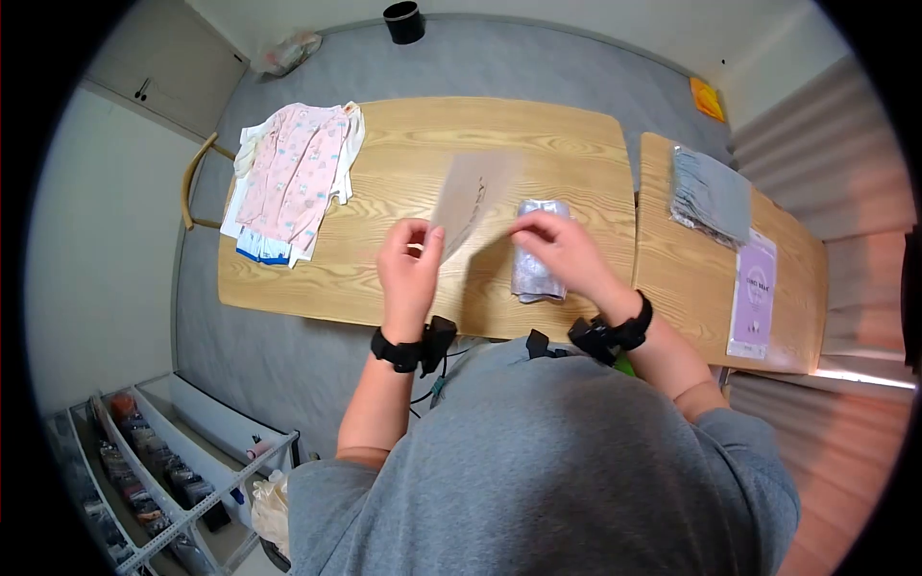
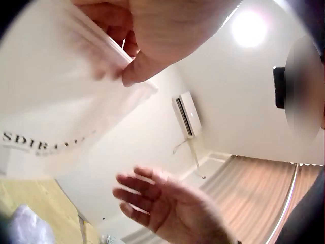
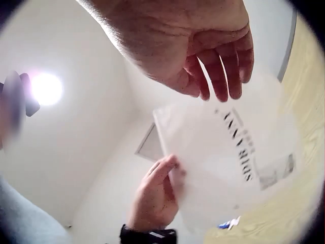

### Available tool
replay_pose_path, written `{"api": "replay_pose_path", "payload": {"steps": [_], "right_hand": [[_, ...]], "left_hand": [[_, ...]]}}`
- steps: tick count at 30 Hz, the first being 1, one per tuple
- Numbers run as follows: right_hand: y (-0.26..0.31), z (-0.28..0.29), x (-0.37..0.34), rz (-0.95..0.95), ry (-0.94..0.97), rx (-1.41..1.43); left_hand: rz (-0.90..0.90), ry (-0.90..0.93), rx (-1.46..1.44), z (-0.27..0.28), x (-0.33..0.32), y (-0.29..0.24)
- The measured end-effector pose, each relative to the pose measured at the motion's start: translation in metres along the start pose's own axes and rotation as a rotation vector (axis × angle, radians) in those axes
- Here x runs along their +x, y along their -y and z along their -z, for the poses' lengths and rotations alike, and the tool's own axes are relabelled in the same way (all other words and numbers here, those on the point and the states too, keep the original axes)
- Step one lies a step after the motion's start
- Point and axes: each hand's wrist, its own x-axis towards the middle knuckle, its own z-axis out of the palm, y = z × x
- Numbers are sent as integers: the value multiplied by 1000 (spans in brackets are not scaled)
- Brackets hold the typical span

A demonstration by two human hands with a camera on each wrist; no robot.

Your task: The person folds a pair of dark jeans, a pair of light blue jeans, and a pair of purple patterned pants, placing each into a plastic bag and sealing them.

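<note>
My left hand (image 1: 409, 274) pinches a frosted translucent plastic bag (image 1: 469, 197) by its edge, thumb on one side. Dark printed lettering shows on the bag (image 3: 218, 152) in the right wrist view. A folded lavender garment (image 1: 538, 280) lies on the wooden table in front of me. Over it my right hand (image 1: 565, 252) hovers, overlapping it in the head view. In the right wrist view the fingers of that hand (image 3: 203, 40) hang loosely bent beside the bag and hold nothing.
Flat on the table (image 1: 403, 134) at the left lies a pink patterned top (image 1: 293, 173) over white clothes. A side table (image 1: 663, 259) at the right bears a bagged grey garment (image 1: 711, 187) and a purple package (image 1: 755, 298). Garment bins (image 1: 144, 470) stand at lower left.
</note>
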Motion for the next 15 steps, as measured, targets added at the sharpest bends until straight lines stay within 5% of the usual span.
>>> {"api": "replay_pose_path", "payload": {"steps": [4,15], "right_hand": [[1,-48,0,66,-8,367],[3,-35,-9,59,-23,381]], "left_hand": [[-47,132,-41,-28,-14,-14],[-172,260,15,-28,-16,-33]]}}
